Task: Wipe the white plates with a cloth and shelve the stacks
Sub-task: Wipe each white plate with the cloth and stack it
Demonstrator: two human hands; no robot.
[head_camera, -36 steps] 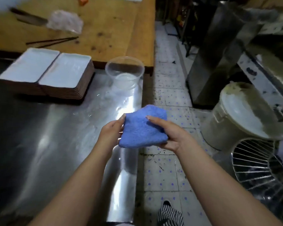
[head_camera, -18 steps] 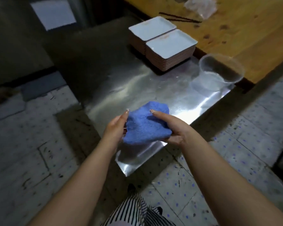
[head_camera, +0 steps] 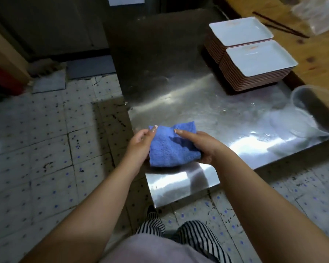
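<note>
A folded blue cloth [head_camera: 172, 149] is held between both hands above the near corner of the steel table [head_camera: 198, 103]. My left hand [head_camera: 141, 143] pinches its left edge, and my right hand [head_camera: 198, 143] grips it from the right with the thumb underneath. Two stacks of white rectangular plates stand side by side at the far right of the table: the nearer stack [head_camera: 258, 59] and the farther stack [head_camera: 239, 30]. Both hands are well short of the plates.
A clear plastic container [head_camera: 315, 109] stands at the table's right edge. Behind the plates lies a wooden counter [head_camera: 315, 54] with dark chopsticks [head_camera: 281, 25] and a crumpled plastic bag [head_camera: 315, 14]. Spotted tile floor [head_camera: 46, 139] spreads to the left and front.
The view has swung left and down, so the plates and container now sit farther right. Both hands still hold the cloth, which has opened a little at its top edge.
</note>
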